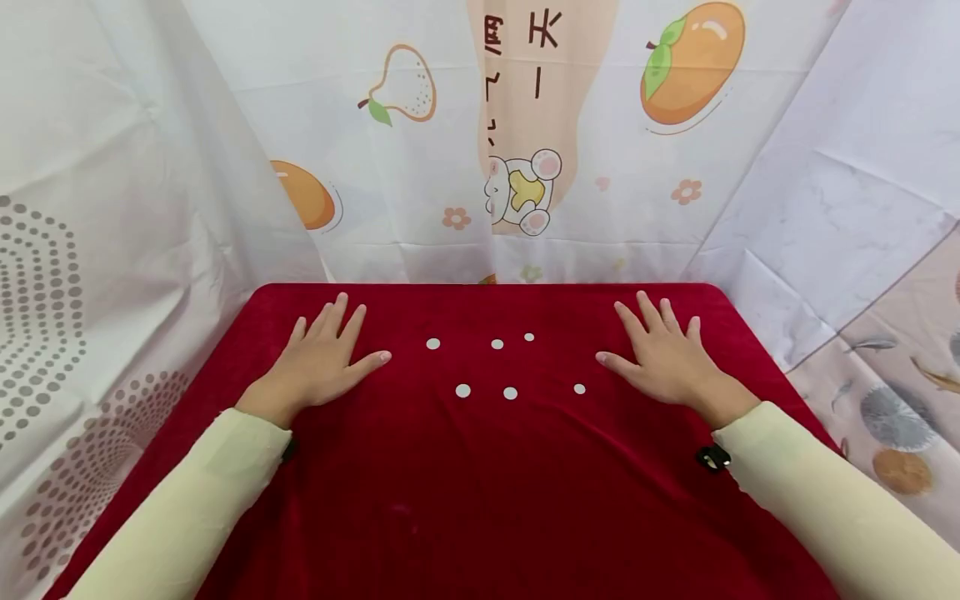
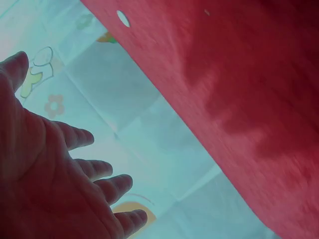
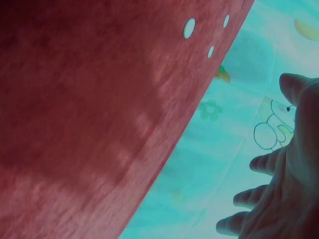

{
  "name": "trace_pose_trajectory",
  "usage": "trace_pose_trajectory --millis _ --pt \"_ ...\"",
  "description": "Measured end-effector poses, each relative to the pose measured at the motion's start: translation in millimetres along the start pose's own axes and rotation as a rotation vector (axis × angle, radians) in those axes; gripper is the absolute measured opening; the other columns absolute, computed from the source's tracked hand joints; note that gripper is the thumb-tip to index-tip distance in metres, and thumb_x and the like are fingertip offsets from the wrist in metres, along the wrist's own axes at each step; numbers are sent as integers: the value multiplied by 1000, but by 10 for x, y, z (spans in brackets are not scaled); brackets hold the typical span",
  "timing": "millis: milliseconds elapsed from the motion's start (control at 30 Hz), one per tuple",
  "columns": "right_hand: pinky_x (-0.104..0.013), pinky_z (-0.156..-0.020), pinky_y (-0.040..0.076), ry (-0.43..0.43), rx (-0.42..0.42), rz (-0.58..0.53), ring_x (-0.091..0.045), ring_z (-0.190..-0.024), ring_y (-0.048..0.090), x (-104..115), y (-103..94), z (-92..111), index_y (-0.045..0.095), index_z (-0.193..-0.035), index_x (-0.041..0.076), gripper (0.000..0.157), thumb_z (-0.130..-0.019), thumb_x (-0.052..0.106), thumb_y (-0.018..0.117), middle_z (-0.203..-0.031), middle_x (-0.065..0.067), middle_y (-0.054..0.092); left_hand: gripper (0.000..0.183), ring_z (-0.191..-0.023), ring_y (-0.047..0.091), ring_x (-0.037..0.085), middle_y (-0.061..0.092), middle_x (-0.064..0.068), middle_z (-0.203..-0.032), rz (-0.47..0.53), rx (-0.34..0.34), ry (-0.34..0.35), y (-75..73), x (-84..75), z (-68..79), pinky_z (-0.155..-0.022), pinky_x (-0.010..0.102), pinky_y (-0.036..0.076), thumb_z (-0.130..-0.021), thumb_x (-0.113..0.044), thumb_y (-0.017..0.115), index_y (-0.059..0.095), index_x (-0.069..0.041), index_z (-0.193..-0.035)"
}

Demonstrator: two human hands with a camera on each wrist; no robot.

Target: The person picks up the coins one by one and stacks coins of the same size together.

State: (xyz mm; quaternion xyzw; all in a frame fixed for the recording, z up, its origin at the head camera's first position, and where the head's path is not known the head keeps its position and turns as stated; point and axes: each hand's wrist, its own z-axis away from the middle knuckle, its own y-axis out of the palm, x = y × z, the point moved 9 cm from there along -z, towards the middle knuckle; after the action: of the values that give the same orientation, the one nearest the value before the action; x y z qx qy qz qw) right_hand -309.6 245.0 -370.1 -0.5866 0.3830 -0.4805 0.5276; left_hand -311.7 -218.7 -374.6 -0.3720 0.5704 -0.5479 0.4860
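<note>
Fruit-print curtain (image 1: 405, 183) hangs behind the red-covered worktop (image 1: 480, 500). Left hand (image 1: 318, 362) and right hand (image 1: 667, 358) are over opposite sides, fingers spread wide, gripping nothing. Six white discs (image 1: 510, 392) lie on it between them, in two loose rows.

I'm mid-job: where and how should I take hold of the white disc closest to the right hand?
With the right hand, pinch opposite edges of that white disc, coming from above and its right. It looks flat and low on the red cloth, so the rim is probably the best grip; the other discs all lie to its left.
</note>
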Motion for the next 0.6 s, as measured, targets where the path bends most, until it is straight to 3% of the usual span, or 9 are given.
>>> trace_pose_trajectory --millis 200,600 --pt "-85 -109 -3 -22 5 -3 -56 -156 -1 89 62 -55 10 -168 19 102 -93 83 37 -174 -17 -3 105 -159 2 46 -6 18 -174 18 -15 45 45 -208 -88 -122 70 0 -95 -83 30 7 -10 -167" --pt "-84 -112 1 -63 -23 -35 -52 -157 4 282 159 -177 18 -167 19 99 -94 80 44 -175 -14 4 102 -160 5 42 -1 18 -174 51 -39 92 141 -440 -209 -123 69 5 -97 -79 35 10 -10 -167"
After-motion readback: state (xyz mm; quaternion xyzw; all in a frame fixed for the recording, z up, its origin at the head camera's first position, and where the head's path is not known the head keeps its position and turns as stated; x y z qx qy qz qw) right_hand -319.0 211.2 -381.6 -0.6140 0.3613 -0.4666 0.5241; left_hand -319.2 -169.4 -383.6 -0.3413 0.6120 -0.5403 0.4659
